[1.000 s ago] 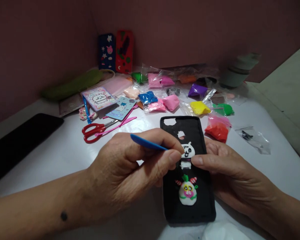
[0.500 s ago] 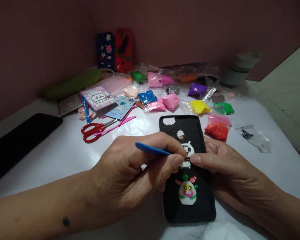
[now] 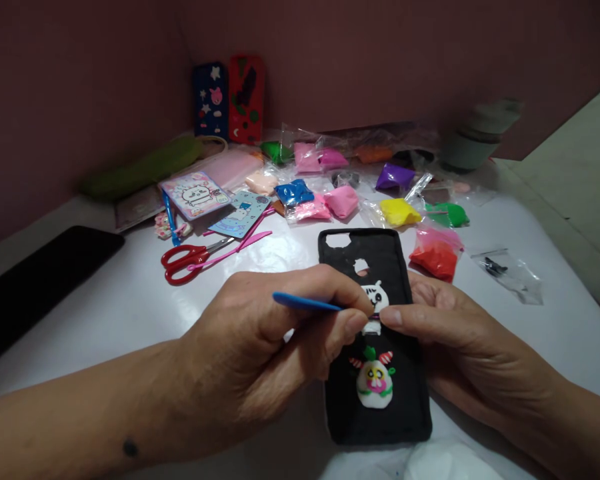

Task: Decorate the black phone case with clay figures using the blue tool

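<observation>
Two hands work at one black case [image 3: 395,380], which is tipped up at the near side of the white counter [image 3: 180,320]. The left hand [image 3: 275,333] has its thumb and forefinger pinched on one blue tool [image 3: 305,302], the tip hidden by the fingers. The right hand [image 3: 465,333] is clamped on the case's right edge, its thumb on the front. The two hands nearly meet over the case.

The case bears two figures: one white figure [image 3: 379,297], partly covered by the left fingers, and below it one egg figure [image 3: 375,387] with two striped horns and one green tuft.

Beyond lie four pink packets [image 3: 341,201], two green packets [image 3: 447,215], and one each of blue [image 3: 294,192], purple [image 3: 395,177], yellow [image 3: 400,212], orange [image 3: 374,155] and red [image 3: 434,259]. One clear bag [image 3: 517,277] with a black piece lies right of these.

To the left are one pair of red scissors [image 3: 184,263], two bright cards [image 3: 195,195] and one black slab [image 3: 45,287]. Two more cases stand upright at the wall, one blue case [image 3: 211,100] and one red case [image 3: 247,100].
</observation>
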A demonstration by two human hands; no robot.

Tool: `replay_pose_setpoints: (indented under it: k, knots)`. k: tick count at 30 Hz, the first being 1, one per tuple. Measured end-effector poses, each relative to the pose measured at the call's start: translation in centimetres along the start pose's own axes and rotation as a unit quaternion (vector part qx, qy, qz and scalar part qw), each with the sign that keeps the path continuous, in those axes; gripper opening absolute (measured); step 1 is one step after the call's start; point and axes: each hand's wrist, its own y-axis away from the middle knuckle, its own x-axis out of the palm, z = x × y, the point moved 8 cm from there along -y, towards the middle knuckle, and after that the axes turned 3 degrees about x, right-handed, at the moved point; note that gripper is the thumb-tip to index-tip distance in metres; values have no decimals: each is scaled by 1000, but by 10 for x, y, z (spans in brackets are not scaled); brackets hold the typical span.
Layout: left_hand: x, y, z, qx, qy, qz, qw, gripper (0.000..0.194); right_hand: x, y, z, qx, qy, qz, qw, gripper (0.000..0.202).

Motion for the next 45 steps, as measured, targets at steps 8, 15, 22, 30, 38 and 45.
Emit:
replay_pose_setpoints:
  k: [8,15,22,30,38,45]
  knots:
    - [0,2,2,-6,6,-4,1000,13,0,1,0,-2,-4,7,1000,25]
    - [1,0,2,-24,9,2,1000,13,-1,-1,1,-9,-6,10,1000,17]
    - [0,1,2,-6,12,-7,1000,13,-2,1,0,2,-19,12,1000,22]
    - [0,0,2,-15,3,-6,1000,11,-2,0,1,0,16,-6,1000,24]
    - [-3,0,3,-19,0,-18,1000,11,0,2,2,3,33,-6,999,18]
    - [-2,1,1,13,5,-27,1000,10,1,0,2,-1,24,-9,1000,26]
